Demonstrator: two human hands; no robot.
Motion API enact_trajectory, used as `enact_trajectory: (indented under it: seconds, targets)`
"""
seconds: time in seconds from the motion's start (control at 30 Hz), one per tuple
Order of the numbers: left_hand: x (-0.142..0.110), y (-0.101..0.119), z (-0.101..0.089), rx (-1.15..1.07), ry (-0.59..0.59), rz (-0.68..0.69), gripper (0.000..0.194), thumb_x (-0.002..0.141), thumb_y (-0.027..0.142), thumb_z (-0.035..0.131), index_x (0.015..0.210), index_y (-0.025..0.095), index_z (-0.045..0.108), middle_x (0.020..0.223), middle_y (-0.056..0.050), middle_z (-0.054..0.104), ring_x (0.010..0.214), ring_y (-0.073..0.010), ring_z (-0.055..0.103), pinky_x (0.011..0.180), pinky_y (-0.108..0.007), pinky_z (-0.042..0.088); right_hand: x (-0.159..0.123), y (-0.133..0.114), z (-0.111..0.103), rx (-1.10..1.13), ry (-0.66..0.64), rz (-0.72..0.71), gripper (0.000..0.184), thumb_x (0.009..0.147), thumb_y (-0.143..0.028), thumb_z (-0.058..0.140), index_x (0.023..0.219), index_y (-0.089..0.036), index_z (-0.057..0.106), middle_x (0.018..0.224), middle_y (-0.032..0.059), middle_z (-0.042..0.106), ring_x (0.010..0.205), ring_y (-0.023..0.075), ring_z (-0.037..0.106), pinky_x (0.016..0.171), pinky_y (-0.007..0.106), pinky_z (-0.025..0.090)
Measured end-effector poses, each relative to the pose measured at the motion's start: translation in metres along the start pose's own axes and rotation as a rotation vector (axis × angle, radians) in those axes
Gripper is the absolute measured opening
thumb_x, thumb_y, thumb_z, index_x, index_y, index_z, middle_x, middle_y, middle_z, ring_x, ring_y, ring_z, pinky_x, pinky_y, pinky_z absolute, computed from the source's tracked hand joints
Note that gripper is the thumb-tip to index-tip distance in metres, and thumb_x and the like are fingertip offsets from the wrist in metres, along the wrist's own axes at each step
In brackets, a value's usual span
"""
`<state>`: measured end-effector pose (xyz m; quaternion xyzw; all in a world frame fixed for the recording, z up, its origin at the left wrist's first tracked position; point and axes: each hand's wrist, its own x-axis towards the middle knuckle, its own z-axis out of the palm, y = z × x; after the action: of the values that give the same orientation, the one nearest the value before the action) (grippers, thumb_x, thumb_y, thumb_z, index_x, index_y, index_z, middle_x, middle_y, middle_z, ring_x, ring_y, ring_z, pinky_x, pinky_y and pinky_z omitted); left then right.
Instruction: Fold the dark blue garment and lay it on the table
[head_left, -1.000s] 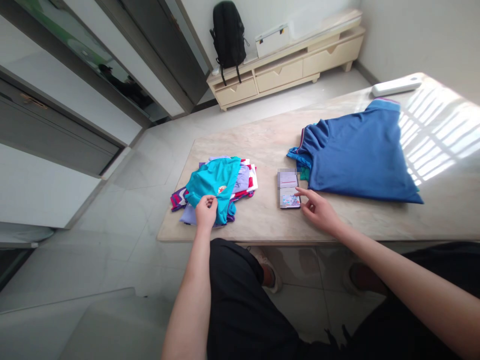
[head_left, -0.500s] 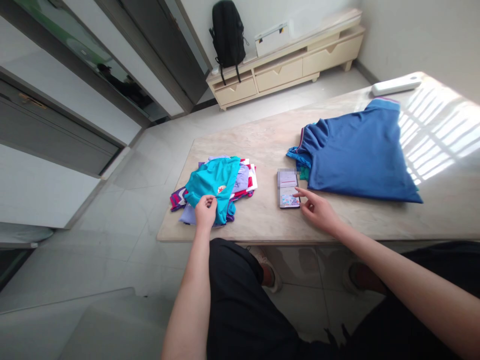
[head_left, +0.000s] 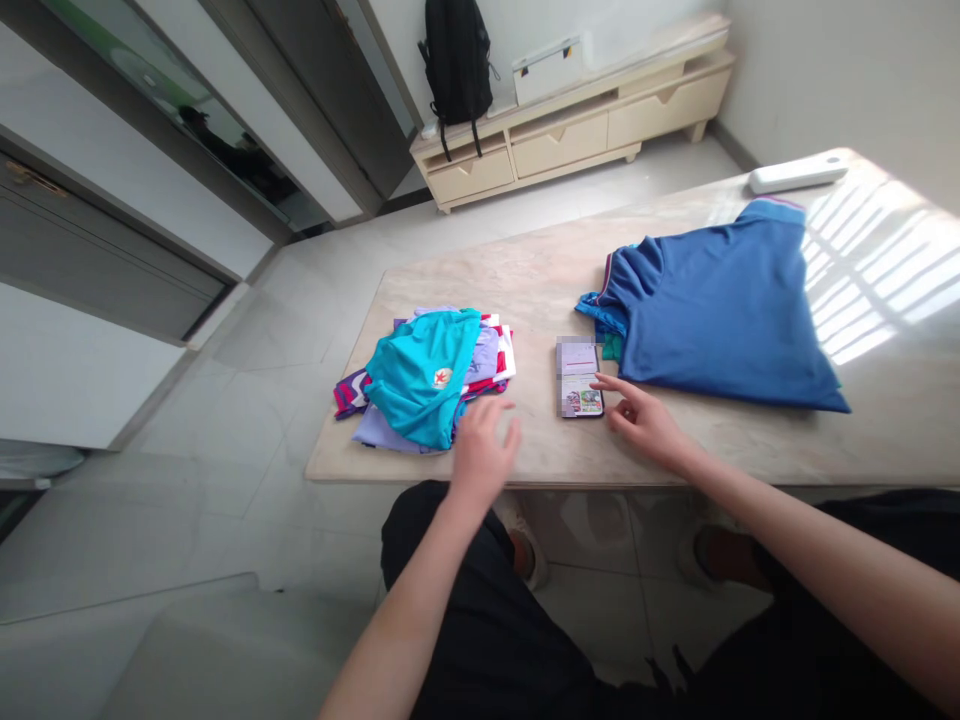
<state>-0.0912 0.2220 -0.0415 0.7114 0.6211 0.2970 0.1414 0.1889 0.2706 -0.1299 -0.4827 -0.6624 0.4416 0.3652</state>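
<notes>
My left hand (head_left: 484,450) is just right of a heap of folded clothes, holding nothing, with thumb and fingers apart. On top of the heap lies a turquoise garment (head_left: 412,375) with a small badge; lilac, red-and-white and purple pieces show beneath it. My right hand (head_left: 643,422) has its index finger stretched out to the right side of a smartphone (head_left: 579,378), which lies flat with its screen lit. Whether the fingertip touches the glass, I cannot tell. Right of the phone, a blue polo shirt (head_left: 712,310) rests over other blue and green clothes.
The marble-patterned table (head_left: 517,270) has its near edge by my knees. A long white object (head_left: 799,172) lies at its far right. Beyond stands a low cream cabinet (head_left: 559,145) bearing a black backpack (head_left: 457,65) and a white box (head_left: 547,72).
My left hand has let go of the turquoise garment and moved right. The picture on the phone screen is different. My right hand stays beside the phone.
</notes>
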Motion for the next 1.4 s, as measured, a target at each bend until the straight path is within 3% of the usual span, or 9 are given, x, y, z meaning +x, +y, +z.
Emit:
enact_trajectory:
  seconds: [0.07,0.17,0.27,0.37,0.47,0.57,0.77,1.3,1.4]
  targets:
    - [-0.020,0.046,0.030,-0.178,-0.460,0.235,0.020,0.103,0.032,0.054,0.113,0.025,0.070,0.107,-0.006,0.076,0.101,-0.0227,0.071,0.094,-0.033,0.054,0.002,-0.002,-0.005,0.039,-0.040,0.018,0.067,0.089,-0.021,0.056,0.155,-0.026,0.048,0.147,0.0097,0.064,0.059,0.0095,0.055,0.057,0.028,0.053]
    - [-0.056,0.090,0.092,-0.186,-1.072,0.637,0.026,0.102,0.044,0.057,0.113,0.026,0.072,0.107,-0.005,0.079,0.094,-0.0238,0.075,0.080,-0.035,0.057,0.004,-0.005,-0.011,0.118,-0.111,0.079,0.069,0.090,-0.023,0.056,0.158,-0.029,0.044,0.154,0.0098,0.059,0.061,0.0093,0.056,0.055,0.027,0.054]
    - [-0.092,0.096,0.158,0.023,-1.347,0.667,0.036,0.098,0.050,0.061,0.111,0.020,0.075,0.098,-0.009,0.081,0.085,-0.0289,0.076,0.069,-0.040,0.058,0.007,-0.006,-0.011,0.142,-0.143,0.119,0.068,0.089,-0.022,0.058,0.156,-0.030,0.047,0.150,0.0095,0.062,0.060,0.0091,0.055,0.055,0.027,0.054]
    - [-0.121,0.074,0.202,0.231,-1.265,0.591,0.022,0.095,0.024,0.063,0.108,0.016,0.079,0.107,-0.016,0.081,0.099,-0.0322,0.075,0.086,-0.048,0.058,0.011,-0.007,-0.009,0.167,-0.117,0.167,0.063,0.092,-0.028,0.060,0.154,-0.030,0.050,0.145,0.0099,0.064,0.062,0.0101,0.057,0.052,0.027,0.053]
    - [-0.137,0.047,0.216,0.329,-1.322,0.494,0.014,0.083,0.017,0.072,0.090,0.022,0.083,0.093,-0.016,0.081,0.090,-0.0331,0.076,0.082,-0.052,0.059,0.013,-0.007,-0.009,0.208,-0.114,0.201,0.060,0.095,-0.032,0.059,0.154,-0.029,0.050,0.138,0.0096,0.066,0.063,0.0111,0.058,0.051,0.027,0.054]
    - [-0.136,0.031,0.216,0.338,-1.377,0.454,0.006,0.077,0.023,0.079,0.080,0.026,0.083,0.080,-0.015,0.079,0.077,-0.0331,0.075,0.070,-0.050,0.060,0.011,-0.006,-0.011,0.213,-0.145,0.193,0.057,0.096,-0.030,0.058,0.153,-0.030,0.051,0.133,0.0079,0.069,0.060,0.0104,0.054,0.052,0.027,0.054]
    - [-0.121,0.026,0.215,0.240,-1.294,0.503,0.030,0.093,0.024,0.064,0.117,0.013,0.078,0.105,-0.023,0.078,0.101,-0.0362,0.074,0.085,-0.052,0.059,0.008,-0.004,-0.013,0.278,-0.075,0.213,0.057,0.099,-0.029,0.056,0.155,-0.033,0.048,0.141,0.0086,0.065,0.061,0.0115,0.057,0.058,0.031,0.057]
    - [-0.146,0.024,0.214,0.287,-1.412,0.552,0.022,0.094,0.027,0.066,0.106,0.013,0.079,0.100,-0.015,0.080,0.093,-0.0309,0.074,0.081,-0.047,0.058,0.007,-0.007,-0.015,0.145,-0.179,0.154,0.054,0.096,-0.020,0.054,0.150,-0.026,0.054,0.131,0.0090,0.072,0.059,0.0101,0.052,0.056,0.028,0.049]
    - [-0.145,0.023,0.212,0.299,-1.401,0.554,0.022,0.093,0.026,0.068,0.107,0.012,0.078,0.099,-0.016,0.079,0.092,-0.0305,0.073,0.080,-0.045,0.056,0.010,-0.009,-0.016,0.196,-0.161,0.161,0.058,0.097,-0.022,0.054,0.154,-0.027,0.050,0.147,0.0121,0.062,0.070,0.0120,0.063,0.063,0.030,0.055]
